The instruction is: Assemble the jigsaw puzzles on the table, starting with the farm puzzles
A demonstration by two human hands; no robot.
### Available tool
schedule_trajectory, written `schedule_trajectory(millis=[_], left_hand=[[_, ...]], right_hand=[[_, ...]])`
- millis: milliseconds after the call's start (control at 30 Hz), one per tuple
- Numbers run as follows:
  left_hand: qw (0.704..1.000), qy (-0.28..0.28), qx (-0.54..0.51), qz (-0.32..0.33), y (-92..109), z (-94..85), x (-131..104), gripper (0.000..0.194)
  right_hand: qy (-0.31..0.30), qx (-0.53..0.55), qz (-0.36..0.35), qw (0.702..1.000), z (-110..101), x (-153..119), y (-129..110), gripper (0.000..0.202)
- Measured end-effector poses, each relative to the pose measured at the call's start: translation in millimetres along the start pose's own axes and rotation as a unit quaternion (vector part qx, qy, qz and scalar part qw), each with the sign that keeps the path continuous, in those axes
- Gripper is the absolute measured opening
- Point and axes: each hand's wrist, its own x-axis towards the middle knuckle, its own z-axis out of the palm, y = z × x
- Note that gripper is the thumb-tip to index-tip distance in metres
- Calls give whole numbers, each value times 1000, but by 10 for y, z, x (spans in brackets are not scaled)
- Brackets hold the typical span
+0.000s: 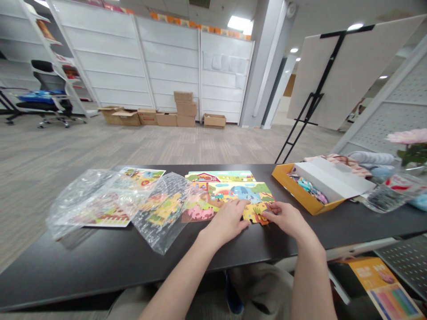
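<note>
Right hand (290,218) pinching, I hold the yellow puzzle piece (256,213) by its right end; my left hand (228,220), fingers loosely spread, rests at its left; elephant board (245,192) lies beyond, toward the table's (262,246) far edge.

White panels (170,58), perhaps shelving, back a grey floor (160,146) with an office chair (51,80) under ceiling lights (240,24).

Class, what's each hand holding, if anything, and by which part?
The right hand seems to pinch the puzzle by its right edge; the left hand rests on it.
</note>
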Motion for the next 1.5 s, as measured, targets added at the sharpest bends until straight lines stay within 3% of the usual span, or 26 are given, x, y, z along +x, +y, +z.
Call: schedule_trajectory(millis=[400,567,733,1167,1500], left_hand=[[999,3,40,7,43,-85,-3,49],[998,-4,58,12,33,-74,-6,49],[998,-3,62,15,18,-59,-14,50],[998,-7,64,6,62,-64,-16,47],[1000,1,6,14,23,-29,-34,44]], right_hand=[[-20,66,-12,998,26,36,51,25],[-56,56,-47,996,53,56,27,21],[20,7,-32,999,94,61,5,21],[-25,70,-33,997,97,77,46,23],[14,135,-31,990,113,92,40,21]])
